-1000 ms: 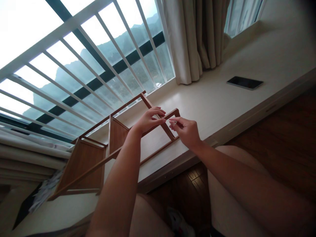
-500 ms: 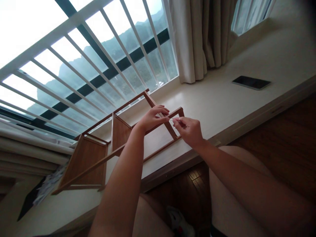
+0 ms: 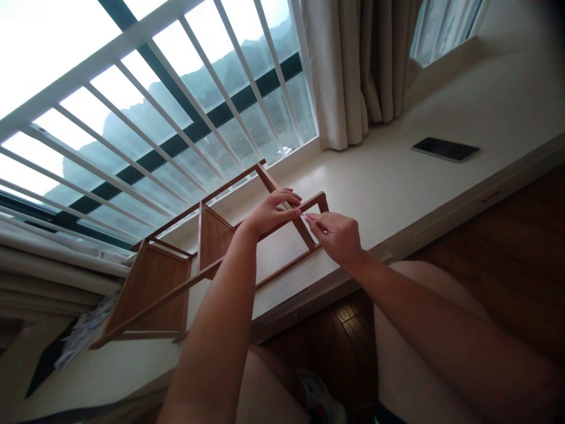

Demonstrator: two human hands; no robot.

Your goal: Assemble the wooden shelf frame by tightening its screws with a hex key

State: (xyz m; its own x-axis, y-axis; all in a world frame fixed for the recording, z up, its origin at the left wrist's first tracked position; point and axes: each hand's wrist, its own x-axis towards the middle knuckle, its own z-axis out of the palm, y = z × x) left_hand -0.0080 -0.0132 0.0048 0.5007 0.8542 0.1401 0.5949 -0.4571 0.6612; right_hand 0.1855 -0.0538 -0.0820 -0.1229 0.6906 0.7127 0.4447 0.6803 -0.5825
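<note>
A wooden shelf rack [image 3: 212,238] lies on its side along the white window ledge. My left hand [image 3: 273,212] is over the rack's right-end bars, its fingers and thumb closed around the wood. Close by, my right hand [image 3: 338,232] pinches a thin, light-coloured metal rod [image 3: 304,215] between thumb and fingers. The rod points at the bar beside my left thumb. Most of it is hidden by my fingers, so its exact kind cannot be made out.
A dark-screened phone [image 3: 445,149] lies on the ledge [image 3: 375,182] to the right. White railings [image 3: 185,112] and a beige curtain [image 3: 335,76] stand behind the rack. Papers [image 3: 82,333] lie at the left, and my legs are below the ledge edge.
My right hand has turned slightly, with its fingers shifted a little left, and less of the metal rod shows. My left hand stays on the rack. The view has moved slightly.
</note>
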